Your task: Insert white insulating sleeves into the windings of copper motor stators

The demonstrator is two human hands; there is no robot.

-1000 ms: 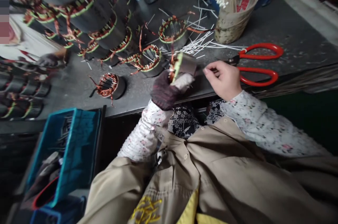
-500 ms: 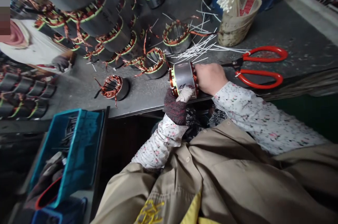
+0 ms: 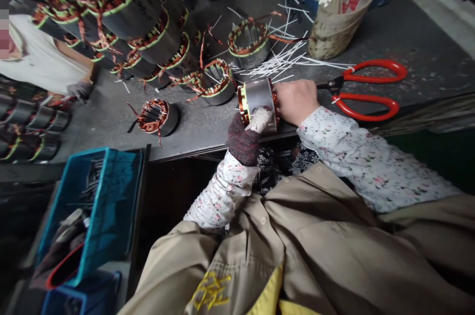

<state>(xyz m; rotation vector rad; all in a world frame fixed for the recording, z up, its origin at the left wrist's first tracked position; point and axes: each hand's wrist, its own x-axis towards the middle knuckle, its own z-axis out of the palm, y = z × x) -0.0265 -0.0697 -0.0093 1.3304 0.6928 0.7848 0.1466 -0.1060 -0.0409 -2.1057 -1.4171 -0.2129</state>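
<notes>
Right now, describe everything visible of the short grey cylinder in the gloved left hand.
The short grey metal-looking cylinder has a smooth wall, copper-coloured windings at both ends and yellow-green strips at its left end. It lies sideways by the near edge of the dark grey bench. The dark-gloved left hand grips its near side; the bare right hand is against its right end. Whether it touches the bench is unclear.

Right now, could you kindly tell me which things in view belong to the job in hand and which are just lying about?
Likely in the job:
- grey metal cylinder with copper windings, held by the gloved left hand, the bare right hand at its end
- thin white sticks
- red-handled scissors, unheld

Seemingly just lying about:
- teal rectangular plastic bin
- blue plastic bin
</notes>
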